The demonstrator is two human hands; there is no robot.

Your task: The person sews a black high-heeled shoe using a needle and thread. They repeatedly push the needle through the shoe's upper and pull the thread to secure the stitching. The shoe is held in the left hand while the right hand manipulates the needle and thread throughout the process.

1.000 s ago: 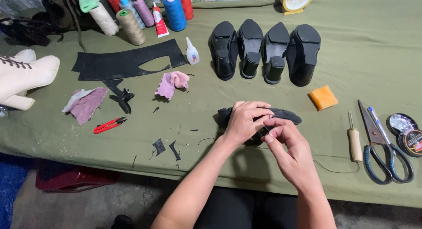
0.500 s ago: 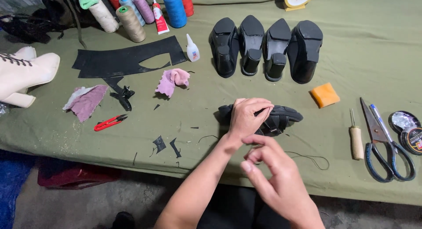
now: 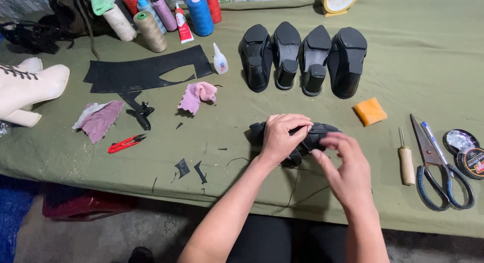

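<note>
A black shoe (image 3: 322,133) lies on its side on the green table (image 3: 242,157), near the front edge. My left hand (image 3: 283,137) is closed over the shoe's middle and presses it down. My right hand (image 3: 348,169) reaches in from the right, fingertips at the shoe's side, fingers pinched close together; a thin dark thread (image 3: 302,192) trails from the shoe across the cloth below it. Whether the right fingers hold the thread or a needle is too small to tell.
Several black shoes (image 3: 302,56) stand upside down behind. Orange sponge (image 3: 370,111), awl (image 3: 406,162), scissors (image 3: 438,167) and tins (image 3: 466,152) lie right. Thread cones (image 3: 151,26), glue bottle (image 3: 220,60), black leather sheet (image 3: 146,71), pink cloth (image 3: 197,95), red snips (image 3: 126,143) and a white boot (image 3: 25,89) are left.
My right hand pulled away from the shoe toward me, then came back up to its right side. The left hand stayed on the shoe.
</note>
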